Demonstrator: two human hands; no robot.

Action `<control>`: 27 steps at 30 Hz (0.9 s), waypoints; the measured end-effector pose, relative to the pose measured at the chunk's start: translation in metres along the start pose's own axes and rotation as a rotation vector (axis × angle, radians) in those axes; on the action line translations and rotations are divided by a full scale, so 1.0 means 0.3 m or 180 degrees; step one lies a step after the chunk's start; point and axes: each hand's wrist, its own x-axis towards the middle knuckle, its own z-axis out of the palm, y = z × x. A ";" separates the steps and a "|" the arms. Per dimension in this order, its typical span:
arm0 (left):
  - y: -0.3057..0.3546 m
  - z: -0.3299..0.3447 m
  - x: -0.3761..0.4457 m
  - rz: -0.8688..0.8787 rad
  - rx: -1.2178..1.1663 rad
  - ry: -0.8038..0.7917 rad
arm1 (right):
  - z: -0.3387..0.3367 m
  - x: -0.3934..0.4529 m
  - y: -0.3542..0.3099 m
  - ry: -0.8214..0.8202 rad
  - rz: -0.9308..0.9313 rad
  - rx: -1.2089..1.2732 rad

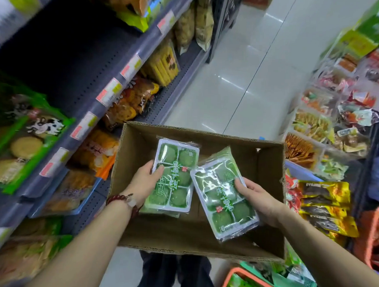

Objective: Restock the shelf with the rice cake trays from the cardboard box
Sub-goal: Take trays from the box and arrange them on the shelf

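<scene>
Over the open cardboard box, each of the two hands grips one green rice cake tray, left hand on the left tray, right hand on the right tray, long axes pointing away, with the shelf nearer the left hand.

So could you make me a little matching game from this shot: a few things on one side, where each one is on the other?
Things:
1. left tray
2. right tray
3. box
4. bracelet

Places:
A. on the left wrist
B. on the floor between the shelves
C. gripped by the right hand
D. gripped by the left hand

Pairs: 1-D, 2-C, 3-B, 4-A
</scene>
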 end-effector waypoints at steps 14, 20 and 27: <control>0.563 -0.228 -0.754 0.0772 -0.1561 0.0960 | 0.357 -0.653 -0.641 0.0162 -0.1137 -0.0548; 0.836 -0.383 -1.102 0.1296 -0.2010 0.1339 | 0.563 -0.943 -0.950 -0.0091 -0.1688 -0.0736; 1.008 -0.567 -1.448 0.1729 -0.2049 0.1812 | 0.818 -1.263 -1.168 -0.0458 -0.2270 -0.0981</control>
